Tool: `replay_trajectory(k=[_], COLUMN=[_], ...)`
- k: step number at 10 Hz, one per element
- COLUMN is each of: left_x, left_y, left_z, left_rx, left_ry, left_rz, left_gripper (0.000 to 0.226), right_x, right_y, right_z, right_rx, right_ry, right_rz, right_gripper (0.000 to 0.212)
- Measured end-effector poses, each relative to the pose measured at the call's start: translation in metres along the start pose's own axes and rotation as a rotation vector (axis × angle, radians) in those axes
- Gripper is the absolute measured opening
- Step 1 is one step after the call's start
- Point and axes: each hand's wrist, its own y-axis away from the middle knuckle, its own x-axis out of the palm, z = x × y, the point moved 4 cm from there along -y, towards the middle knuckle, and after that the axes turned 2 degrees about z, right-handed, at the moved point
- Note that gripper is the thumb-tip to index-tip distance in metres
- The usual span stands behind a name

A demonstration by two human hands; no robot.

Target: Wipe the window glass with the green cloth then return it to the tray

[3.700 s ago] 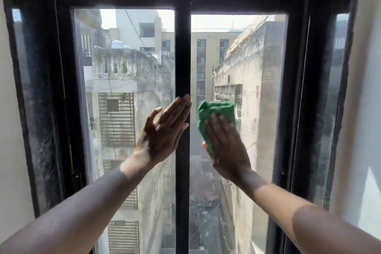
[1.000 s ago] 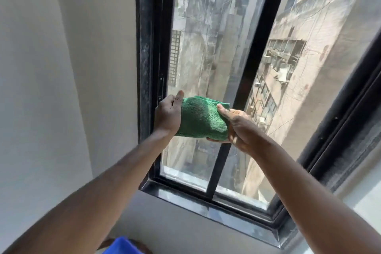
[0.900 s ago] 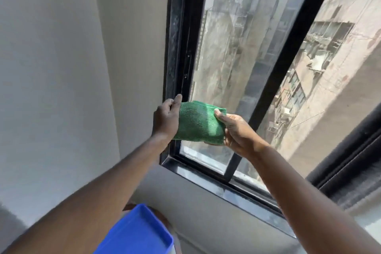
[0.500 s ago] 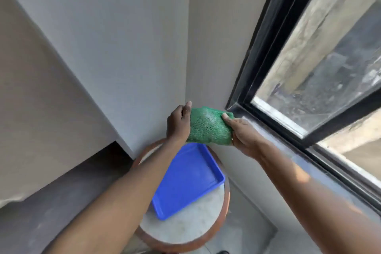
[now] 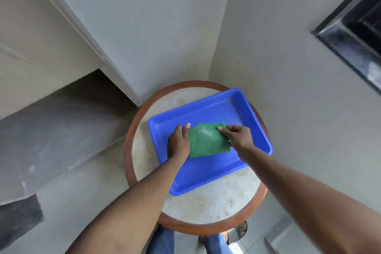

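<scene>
Green cloth (image 5: 208, 141) lowered from window height into blue tray (image 5: 208, 179) on round surface (image 5: 208, 206), left hand (image 5: 179, 142) pinching its 9 o'clock edge, right hand (image 5: 237, 137) its 3 o'clock edge.

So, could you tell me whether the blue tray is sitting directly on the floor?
No, the blue tray rests on the round table, with the green cloth held over it by both hands.

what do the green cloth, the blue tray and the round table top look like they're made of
Green cloth: soft fabric, likely microfibre, with a nubbly matte pile and folded layers.
Blue tray: probably moulded plastic, smooth and slightly glossy, with rounded corners and a raised rim.
Round table top: seemingly pale mottled stone or marble, inside a reddish-brown, possibly wooden, rim.
</scene>
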Motion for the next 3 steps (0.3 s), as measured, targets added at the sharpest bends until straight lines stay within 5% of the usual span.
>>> replay_trajectory(k=[3], left_x=[0.016], left_y=[-0.007], left_z=[-0.045], left_rx=[0.333], left_ry=[-0.338], left_rz=[0.028], left_gripper=[0.038], right_x=[-0.022], right_y=[0.001], right_z=[-0.009], right_rx=[-0.285], right_ry=[0.451], right_rz=[-0.416], right_gripper=[0.032])
